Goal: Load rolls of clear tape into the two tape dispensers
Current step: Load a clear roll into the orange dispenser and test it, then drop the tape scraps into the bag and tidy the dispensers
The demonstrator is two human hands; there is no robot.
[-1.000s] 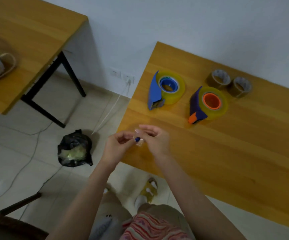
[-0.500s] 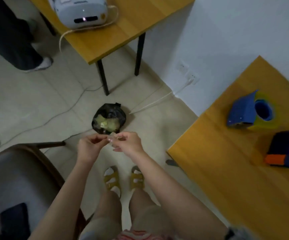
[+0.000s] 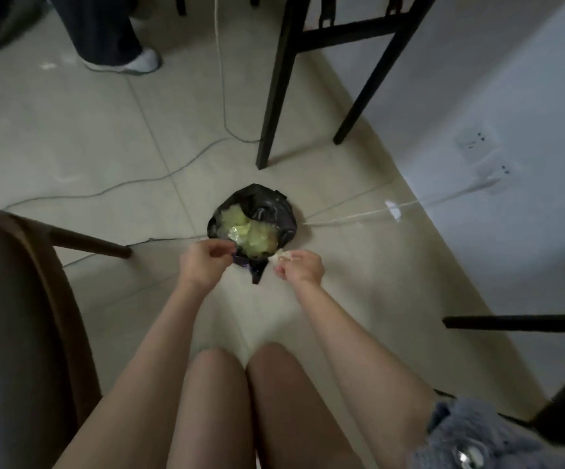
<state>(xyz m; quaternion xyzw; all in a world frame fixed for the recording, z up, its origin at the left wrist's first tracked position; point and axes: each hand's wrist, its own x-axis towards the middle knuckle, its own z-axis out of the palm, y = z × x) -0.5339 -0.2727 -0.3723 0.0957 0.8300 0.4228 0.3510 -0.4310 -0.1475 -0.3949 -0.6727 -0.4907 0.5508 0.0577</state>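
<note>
Fingertips (image 3: 278, 265) of my right hand (image 3: 299, 268) pinch a crumpled tape scrap (image 3: 283, 255) at the near rim of the trash bag (image 3: 267, 206), which lies just ahead-left; my left hand (image 3: 203, 264) curls, perhaps empty. Dispensers are out of view.

I see pale floor tiles (image 3: 71, 130), a white wall (image 3: 511, 79) on the right, black table legs (image 3: 274, 96) far off, and a brown chair (image 3: 20, 299) on the left.

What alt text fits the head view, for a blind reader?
The person's right hand pinches a crumpled scrap of clear tape at the near edge of an open black rubbish bag on the tiled floor. The left hand is curled beside it. The bag holds yellowish scraps.
</note>
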